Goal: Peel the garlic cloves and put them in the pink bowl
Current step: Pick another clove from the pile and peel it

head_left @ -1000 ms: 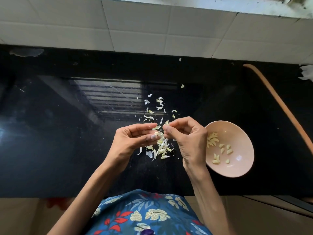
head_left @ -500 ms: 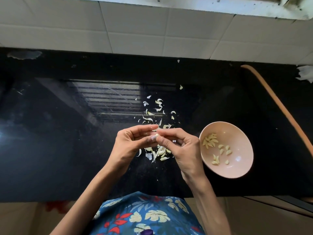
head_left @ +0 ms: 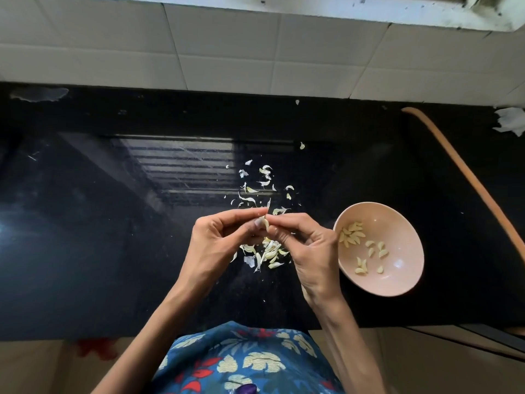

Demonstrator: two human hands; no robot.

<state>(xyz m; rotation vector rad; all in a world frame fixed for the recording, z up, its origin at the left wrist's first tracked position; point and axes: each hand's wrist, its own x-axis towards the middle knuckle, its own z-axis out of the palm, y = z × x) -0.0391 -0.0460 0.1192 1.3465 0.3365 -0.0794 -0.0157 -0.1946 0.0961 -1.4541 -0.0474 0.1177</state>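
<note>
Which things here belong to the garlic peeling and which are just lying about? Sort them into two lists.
In the job: garlic clove, pinched by left hand and right hand; pink bowl; peeled cloves inside it.
Lying about: peel scraps on the black counter; curved orange strip; white scrap at far right.

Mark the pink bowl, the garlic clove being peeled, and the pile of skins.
pink bowl [head_left: 407,237]: head view, bare inner wall.
garlic clove [head_left: 266,223]: head view, part showing between the fingertips.
pile of skins [head_left: 270,253]: head view, middle of the heap.
</note>
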